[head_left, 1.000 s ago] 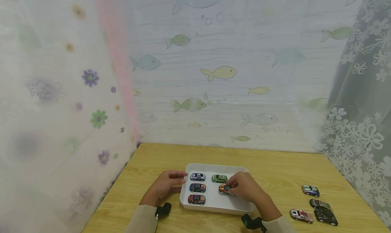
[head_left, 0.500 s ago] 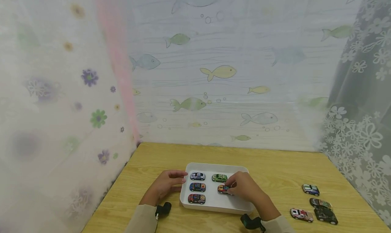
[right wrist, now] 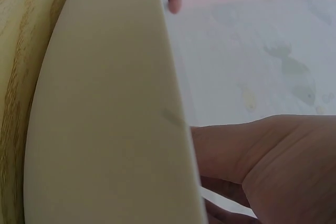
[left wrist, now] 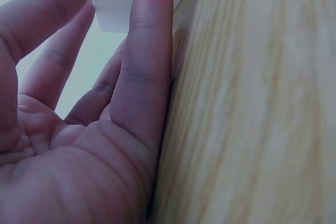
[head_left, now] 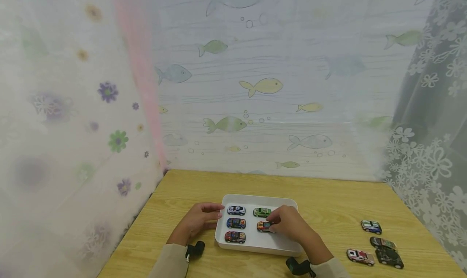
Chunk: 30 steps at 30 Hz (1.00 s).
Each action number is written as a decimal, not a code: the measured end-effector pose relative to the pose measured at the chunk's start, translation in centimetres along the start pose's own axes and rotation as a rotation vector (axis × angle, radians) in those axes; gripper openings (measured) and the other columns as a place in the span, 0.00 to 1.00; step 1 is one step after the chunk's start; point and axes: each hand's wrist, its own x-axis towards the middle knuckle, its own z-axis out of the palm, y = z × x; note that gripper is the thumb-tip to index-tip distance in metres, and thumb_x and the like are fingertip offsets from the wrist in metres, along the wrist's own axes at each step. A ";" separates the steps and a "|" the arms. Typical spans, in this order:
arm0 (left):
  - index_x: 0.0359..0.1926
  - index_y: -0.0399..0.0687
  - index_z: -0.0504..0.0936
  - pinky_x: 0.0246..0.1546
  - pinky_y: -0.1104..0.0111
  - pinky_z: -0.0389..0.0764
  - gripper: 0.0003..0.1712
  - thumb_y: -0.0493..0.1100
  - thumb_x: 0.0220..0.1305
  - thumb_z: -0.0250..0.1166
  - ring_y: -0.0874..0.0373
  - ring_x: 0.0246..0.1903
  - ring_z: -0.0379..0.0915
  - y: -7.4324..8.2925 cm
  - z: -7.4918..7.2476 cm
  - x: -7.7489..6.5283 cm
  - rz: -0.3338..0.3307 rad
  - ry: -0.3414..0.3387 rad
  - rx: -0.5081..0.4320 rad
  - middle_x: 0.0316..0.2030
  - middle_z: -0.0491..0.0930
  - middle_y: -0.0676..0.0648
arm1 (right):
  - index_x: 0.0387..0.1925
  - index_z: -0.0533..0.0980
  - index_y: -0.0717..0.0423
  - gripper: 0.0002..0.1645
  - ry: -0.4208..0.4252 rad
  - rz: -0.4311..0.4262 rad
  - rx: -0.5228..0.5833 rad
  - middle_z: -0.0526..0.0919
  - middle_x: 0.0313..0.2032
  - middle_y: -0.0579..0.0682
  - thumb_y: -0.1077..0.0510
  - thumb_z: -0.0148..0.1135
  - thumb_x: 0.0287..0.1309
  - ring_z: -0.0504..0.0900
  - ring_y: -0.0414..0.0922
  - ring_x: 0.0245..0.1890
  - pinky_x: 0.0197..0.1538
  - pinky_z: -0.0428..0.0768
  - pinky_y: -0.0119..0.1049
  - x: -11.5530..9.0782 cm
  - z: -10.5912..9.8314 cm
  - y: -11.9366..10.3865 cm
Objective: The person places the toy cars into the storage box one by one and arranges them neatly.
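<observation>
My right hand (head_left: 292, 224) reaches over the right side of a white tray (head_left: 260, 249) and pinches a red and yellow toy car (head_left: 262, 226) low over the tray floor. This car is just in front of a green toy car (head_left: 261, 212). In the right wrist view the tray wall (right wrist: 110, 103) hides my right fingertips and the car. At the tray's left side is my left hand (head_left: 198, 221), its extended fingers (left wrist: 142, 51) against the tray. A white toy car (head_left: 236, 210), a blue one (head_left: 236, 223) and a dark red one (head_left: 235, 237) form a column along the tray's left.
On the wooden table (head_left: 175, 189), right of the tray, lie a white-and-blue toy car (head_left: 371, 227), a dark multicoloured one (head_left: 382, 242), a black one (head_left: 389, 257) and a white-and-red one (head_left: 360, 257). A fish-patterned curtain (head_left: 262, 107) hangs behind the table.
My right hand has shifted slightly left, sliding the red and yellow car with it to sit more squarely in front of the green one. My left hand stays in place.
</observation>
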 end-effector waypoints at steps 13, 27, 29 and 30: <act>0.57 0.39 0.77 0.46 0.57 0.83 0.27 0.43 0.57 0.70 0.50 0.50 0.77 0.0 -0.1 -0.1 -0.002 0.005 0.023 0.56 0.75 0.40 | 0.35 0.85 0.53 0.11 -0.003 -0.026 0.014 0.85 0.33 0.44 0.62 0.73 0.45 0.79 0.37 0.32 0.32 0.78 0.31 -0.2 -0.1 -0.4; 0.57 0.38 0.77 0.46 0.56 0.83 0.26 0.42 0.57 0.69 0.50 0.50 0.78 0.1 0.0 -0.1 0.001 -0.005 0.004 0.56 0.75 0.39 | 0.32 0.85 0.50 0.09 0.004 -0.059 0.003 0.85 0.28 0.41 0.61 0.74 0.45 0.80 0.35 0.30 0.32 0.78 0.31 -0.2 0.3 -0.1; 0.57 0.38 0.77 0.46 0.56 0.83 0.26 0.42 0.57 0.69 0.50 0.50 0.77 0.1 0.0 -0.1 0.001 -0.004 0.005 0.56 0.75 0.39 | 0.32 0.85 0.50 0.09 0.002 -0.059 0.007 0.85 0.28 0.41 0.61 0.74 0.45 0.80 0.36 0.31 0.32 0.78 0.31 -0.2 0.3 -0.1; 0.57 0.38 0.77 0.46 0.56 0.83 0.26 0.41 0.58 0.69 0.50 0.50 0.77 0.1 0.1 -0.1 0.000 -0.003 0.004 0.56 0.75 0.39 | 0.32 0.85 0.50 0.09 0.001 -0.060 0.008 0.85 0.28 0.41 0.61 0.74 0.45 0.80 0.37 0.31 0.32 0.78 0.30 -0.2 0.3 -0.1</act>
